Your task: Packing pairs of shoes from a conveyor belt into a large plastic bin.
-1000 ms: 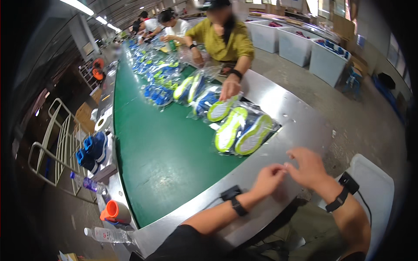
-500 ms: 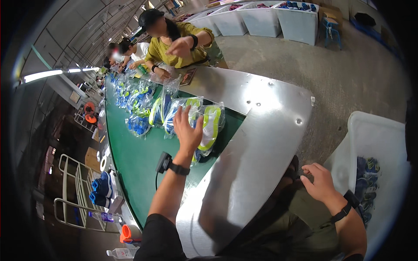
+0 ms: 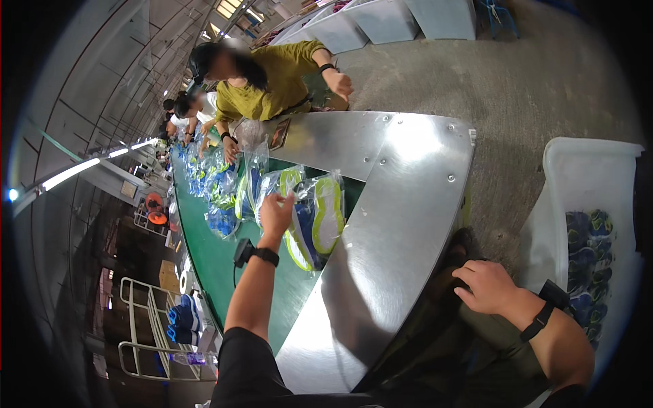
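Note:
My left hand (image 3: 275,216) reaches over the green belt, fingers drawn together at the upper edge of a clear plastic bag. In that bag lies a pair of blue shoes (image 3: 328,216) with white and lime soles, soles showing. The hand partly hides the grip. Just beyond it lies another bagged pair of shoes (image 3: 290,181), and more bagged shoes (image 3: 221,221) trail off along the belt. My right hand (image 3: 487,285) hovers over my lap beside the metal table edge, fingers loosely bent, thumb apart, nothing in it.
A bare metal tabletop (image 3: 388,238) borders the green belt (image 3: 272,319). At right stands a white bin (image 3: 554,197) with rows of shoes. A co-worker in an olive top (image 3: 265,81) stands at the far side. Blue shoes (image 3: 182,319) sit left, near a metal rack (image 3: 132,326).
My left hand's spread fingers have closed at the bag's edge. The nearest bagged pair now lies with both soles in sight. The co-worker's raised arm has swung out to the right.

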Tool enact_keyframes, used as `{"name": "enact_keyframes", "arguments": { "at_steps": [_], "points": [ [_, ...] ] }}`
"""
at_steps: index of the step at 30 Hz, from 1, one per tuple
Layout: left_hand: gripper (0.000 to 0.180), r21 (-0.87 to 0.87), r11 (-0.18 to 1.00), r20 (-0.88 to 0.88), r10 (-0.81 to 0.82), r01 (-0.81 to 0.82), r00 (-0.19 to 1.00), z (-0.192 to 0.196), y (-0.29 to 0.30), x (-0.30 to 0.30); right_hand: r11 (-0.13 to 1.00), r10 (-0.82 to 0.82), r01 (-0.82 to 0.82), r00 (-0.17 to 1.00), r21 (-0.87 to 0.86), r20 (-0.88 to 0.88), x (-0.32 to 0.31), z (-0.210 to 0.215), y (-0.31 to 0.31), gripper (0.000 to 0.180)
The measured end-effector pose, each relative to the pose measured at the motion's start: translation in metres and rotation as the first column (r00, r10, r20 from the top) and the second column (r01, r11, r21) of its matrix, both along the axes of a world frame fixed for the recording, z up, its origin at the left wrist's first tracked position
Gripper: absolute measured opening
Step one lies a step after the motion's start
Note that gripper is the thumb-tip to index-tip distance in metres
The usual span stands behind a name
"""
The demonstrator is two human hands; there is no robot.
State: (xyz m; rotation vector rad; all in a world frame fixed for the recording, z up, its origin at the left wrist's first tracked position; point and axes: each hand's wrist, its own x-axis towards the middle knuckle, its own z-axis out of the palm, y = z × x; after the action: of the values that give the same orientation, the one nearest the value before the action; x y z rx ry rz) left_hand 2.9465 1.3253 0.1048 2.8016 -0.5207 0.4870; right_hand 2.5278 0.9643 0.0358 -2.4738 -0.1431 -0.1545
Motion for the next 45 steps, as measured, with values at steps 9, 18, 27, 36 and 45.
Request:
{"name": "enact_keyframes", "arguments": {
  "at_steps": [9, 18, 27, 36, 45],
  "points": [
    [0.068, -0.780, 0.478, -0.458, 0.002, -0.403, 0.889, -0.065, 0.024, -0.050, 1.000, 0.004, -0.004, 1.000, 0.021, -0.006, 0.002, 0.010, -0.001, 0.028],
    [0.068, -0.751, 0.649, 0.048, -0.121, 0.116, 0.991, -0.015, 0.020, -0.182, 0.997, -0.031, 0.031, 0.999, 0.068, 0.007, -0.003, 0.019, -0.001, 0.026],
    [0.044, -0.391, 0.896, -0.036, -0.245, 0.212, 0.969, -0.071, 0.080, -0.293, 0.997, -0.045, 0.037, 0.993, 0.074, 0.107, -0.009, 0.017, 0.016, 0.026],
    [0.067, -0.798, 0.535, -0.585, -0.578, -0.278, 0.569, 0.004, 0.009, -0.278, 0.864, -0.068, 0.099, 0.995, 0.493, -0.079, -0.007, 0.032, 0.042, 0.029],
    [0.081, -0.805, 0.506, -0.593, -0.662, -0.311, 0.458, -0.011, -0.048, -0.320, 0.619, -0.020, 0.210, 0.967, 0.757, -0.252, -0.011, 0.018, 0.063, 0.063]
  ]
}}
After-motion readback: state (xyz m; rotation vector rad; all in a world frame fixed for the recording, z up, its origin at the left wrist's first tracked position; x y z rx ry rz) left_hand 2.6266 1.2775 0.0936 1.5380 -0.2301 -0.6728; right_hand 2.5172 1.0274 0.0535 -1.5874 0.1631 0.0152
